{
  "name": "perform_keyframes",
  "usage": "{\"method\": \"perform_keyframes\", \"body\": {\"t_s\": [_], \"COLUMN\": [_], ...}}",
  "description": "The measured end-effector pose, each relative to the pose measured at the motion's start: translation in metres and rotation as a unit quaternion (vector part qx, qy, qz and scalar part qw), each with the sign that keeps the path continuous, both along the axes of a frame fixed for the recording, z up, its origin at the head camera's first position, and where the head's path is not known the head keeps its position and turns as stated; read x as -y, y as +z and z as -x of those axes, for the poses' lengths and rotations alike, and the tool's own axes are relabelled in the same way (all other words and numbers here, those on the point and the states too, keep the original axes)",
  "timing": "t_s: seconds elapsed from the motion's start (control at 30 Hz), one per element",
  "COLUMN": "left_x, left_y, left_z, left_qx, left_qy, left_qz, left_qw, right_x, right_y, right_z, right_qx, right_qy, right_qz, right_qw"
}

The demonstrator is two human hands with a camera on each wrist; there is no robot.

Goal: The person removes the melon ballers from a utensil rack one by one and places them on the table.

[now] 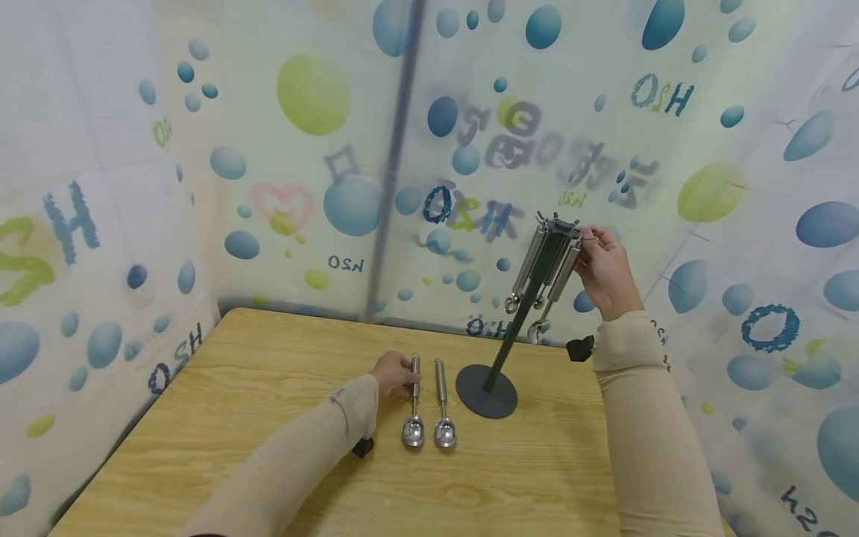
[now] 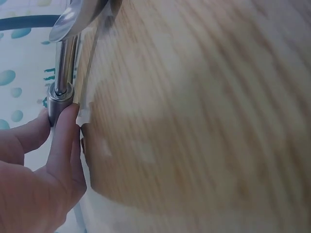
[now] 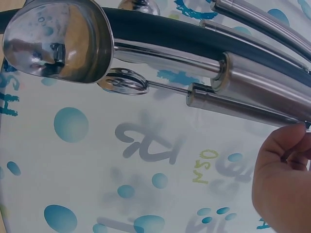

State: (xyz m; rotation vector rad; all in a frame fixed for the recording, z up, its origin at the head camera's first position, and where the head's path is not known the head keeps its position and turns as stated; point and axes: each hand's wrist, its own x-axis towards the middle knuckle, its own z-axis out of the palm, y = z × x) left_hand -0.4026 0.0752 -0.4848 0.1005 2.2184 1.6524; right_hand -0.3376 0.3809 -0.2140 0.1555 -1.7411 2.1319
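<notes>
Clearly, both hands are occupied; clock positions refer to the head view, with the stand's round base as dial centre. At nine o'clock, my left hand [image 1: 396,373] pinches the handle of a polished steel scoop with an oval bowl [image 1: 413,432], low over the pale wood-grain table [image 1: 268,403]; whether the bowl is raised, I cannot tell. A matching steel scoop with a cylindrical handle [image 1: 445,432] lies between it and the base. Toward half past one, my right hand [image 1: 607,272] is raised to the top of the dark-grey metal utensil stand [image 1: 513,339], its thumb and curled fingers appearing to pinch the end of a slim-handled steel spoon [image 3: 214,102]. Just beside that spoon hangs a broad-handled steel scoop [image 3: 165,57]. Likely faults: a handle loop not fully seated would let the spoon slip and drop; a sideways tug at the top could tip my stand; crowding could knock the neighbouring scoop off its hook.
</notes>
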Motion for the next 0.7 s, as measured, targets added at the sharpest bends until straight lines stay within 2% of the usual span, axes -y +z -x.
{"method": "perform_keyframes", "body": {"t_s": [0.33, 0.7], "left_x": [-0.0039, 0.0009], "left_y": [-0.0072, -0.0038], "left_z": [0.0029, 0.0026], "left_qx": [-0.036, -0.043], "left_qy": [0.022, 0.016], "left_qz": [0.051, 0.057], "left_qw": [0.9978, 0.9973], "right_x": [0.0004, 0.0006], "right_y": [-0.0006, 0.0003], "right_z": [-0.0009, -0.0011], "right_qx": [0.006, -0.002], "right_qy": [-0.002, 0.005], "right_qz": [-0.004, 0.003], "right_qw": [1.0, 1.0]}}
